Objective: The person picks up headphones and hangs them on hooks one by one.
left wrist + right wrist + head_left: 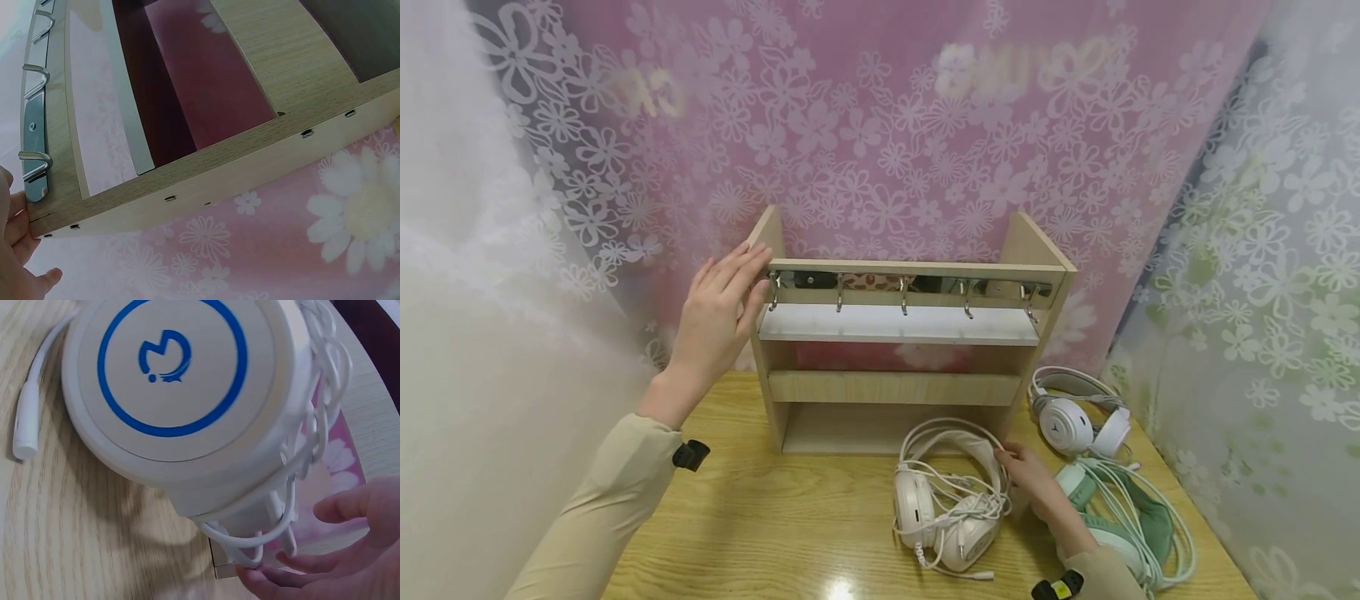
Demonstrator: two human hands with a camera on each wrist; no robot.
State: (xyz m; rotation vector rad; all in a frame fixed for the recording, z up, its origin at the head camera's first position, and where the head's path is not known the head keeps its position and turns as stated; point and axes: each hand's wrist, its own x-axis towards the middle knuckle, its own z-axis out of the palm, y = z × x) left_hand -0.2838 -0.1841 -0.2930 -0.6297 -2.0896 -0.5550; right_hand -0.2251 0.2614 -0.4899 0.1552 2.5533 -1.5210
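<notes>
A wooden rack [887,387] stands on the table with a metal hook strip [870,282] along its upper front bar. My left hand [718,312] rests with fairly straight fingers on the rack's upper left corner, beside the end hook [37,164]. A white headset [914,506], its cable looped about it, lies on the table before the rack. At the right side of its headband, my right hand [1037,483] touches with its fingertips. In the right wrist view the thumb stands apart from the fingers, near the cable and the ear cup [172,447] with a blue ring.
To the right of the rack lies another white headset [1066,425]. A green headset [1153,521] with bundled cable is nearer, beside my right forearm. Flower-patterned curtains [865,133] hang behind and at the right. The wood-grain table [760,525] runs under everything.
</notes>
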